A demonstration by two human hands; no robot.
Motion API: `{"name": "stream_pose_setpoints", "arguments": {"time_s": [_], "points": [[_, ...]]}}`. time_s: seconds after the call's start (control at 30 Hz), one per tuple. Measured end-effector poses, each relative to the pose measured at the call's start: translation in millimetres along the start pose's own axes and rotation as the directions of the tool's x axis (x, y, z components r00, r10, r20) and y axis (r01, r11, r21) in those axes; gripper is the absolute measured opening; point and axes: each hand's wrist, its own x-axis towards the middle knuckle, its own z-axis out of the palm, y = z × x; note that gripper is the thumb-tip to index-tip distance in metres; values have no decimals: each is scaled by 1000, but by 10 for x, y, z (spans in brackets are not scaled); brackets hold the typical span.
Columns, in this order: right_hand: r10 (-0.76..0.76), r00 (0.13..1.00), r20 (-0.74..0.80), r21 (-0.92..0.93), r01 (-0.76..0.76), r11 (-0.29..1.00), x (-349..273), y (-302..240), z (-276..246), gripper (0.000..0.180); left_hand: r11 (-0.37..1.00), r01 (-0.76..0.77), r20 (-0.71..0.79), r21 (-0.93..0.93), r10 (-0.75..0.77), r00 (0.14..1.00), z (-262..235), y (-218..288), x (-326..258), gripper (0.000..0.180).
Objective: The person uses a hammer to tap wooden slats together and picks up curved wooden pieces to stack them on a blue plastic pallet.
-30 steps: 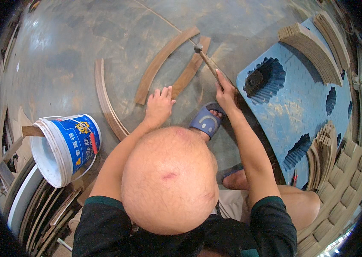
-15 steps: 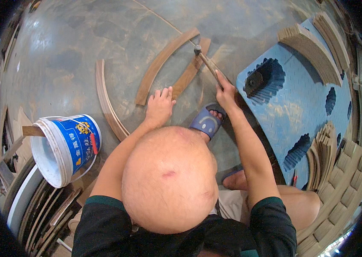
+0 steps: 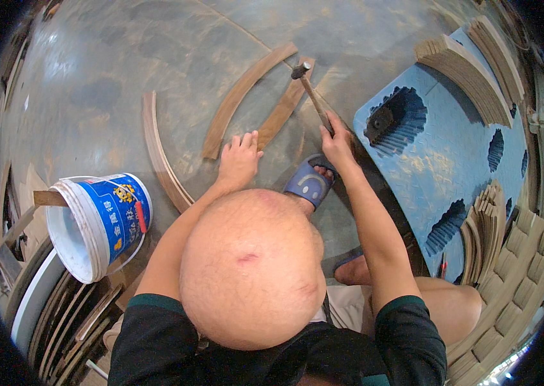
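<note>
My right hand point(image 3: 339, 143) is closed round the wooden handle of a hammer point(image 3: 311, 93). The hammer's dark metal head is over the far end of a brown wooden strip point(image 3: 289, 103) on the floor. At that strip's near end, my left hand point(image 3: 240, 161) holds it, with the thumb on one side and the fingers reaching forward on the other. Just left of it lies a curved wooden piece point(image 3: 240, 96), its far end close to the strip's far end. My bent knee point(image 3: 253, 264) fills the middle of the view, with a blue slipper point(image 3: 310, 182) beyond it.
A white-and-blue bucket point(image 3: 101, 225) lies tilted at left, near stacked curved strips point(image 3: 69, 315). Another curved piece point(image 3: 156, 148) lies on the floor. At right, a blue plastic platform point(image 3: 407, 174) with dark hollows carries stacked curved wood point(image 3: 465, 77). More wooden pieces point(image 3: 510, 283) are stacked near it.
The hammer's head has risen and tilted, and my right hand has moved slightly down and left with it. My left hand stays at the strip's near end.
</note>
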Motion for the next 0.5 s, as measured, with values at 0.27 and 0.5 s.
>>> {"name": "stream_pose_setpoints", "arguments": {"time_s": [0.27, 0.5], "points": [[203, 931, 304, -11, -209, 978, 33, -125, -130, 49, 1000, -1, 18, 28, 1, 1000, -41, -2, -27, 67], [52, 972, 230, 72, -70, 995, -128, -175, -86, 61, 1000, -12, -41, 24, 13, 999, 1, -2, -21, 68]]}}
